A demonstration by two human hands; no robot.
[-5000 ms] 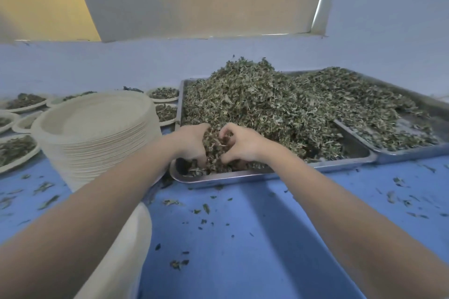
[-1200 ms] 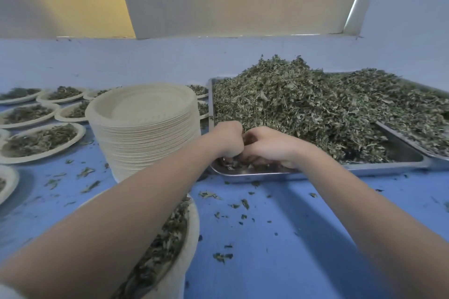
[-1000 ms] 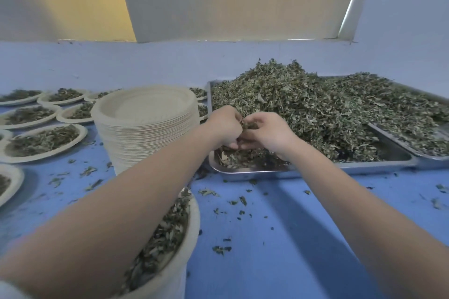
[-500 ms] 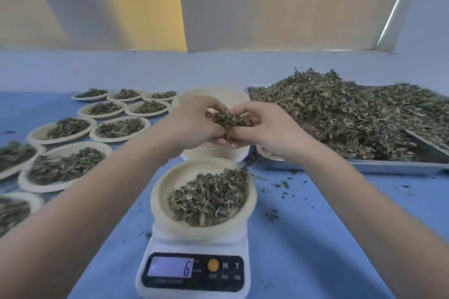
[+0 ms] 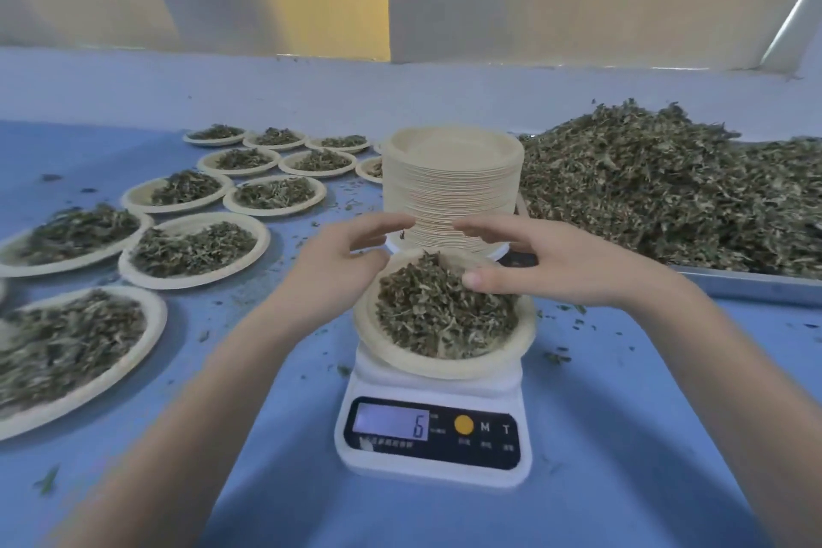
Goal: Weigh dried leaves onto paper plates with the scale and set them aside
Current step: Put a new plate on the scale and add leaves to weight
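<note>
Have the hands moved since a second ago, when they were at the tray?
Yes. Both hands, left and right, left the tray and now hover open over the plate on the scale.

A white digital kitchen scale [image 5: 433, 436] stands on the blue surface [image 5: 622, 436], its display reading 6; on it sits a round beige paper plate [image 5: 445, 363] heaped with dried green leaves [image 5: 445, 311]; the left hand [image 5: 342, 267] and right hand [image 5: 556, 267] hover above the scale, fingers [image 5: 489, 231] spread; behind the scale rises a tall stack of empty paper plates [image 5: 451, 187]; left of the scale lie filled paper plates [image 5: 191, 249]; right of it, a metal tray [image 5: 747, 289] piled with loose dried leaves [image 5: 667, 191].

Plate stack [image 5: 451, 187] blocks behind the scale [image 5: 433, 436]; bare table [image 5: 622, 414] right
</note>
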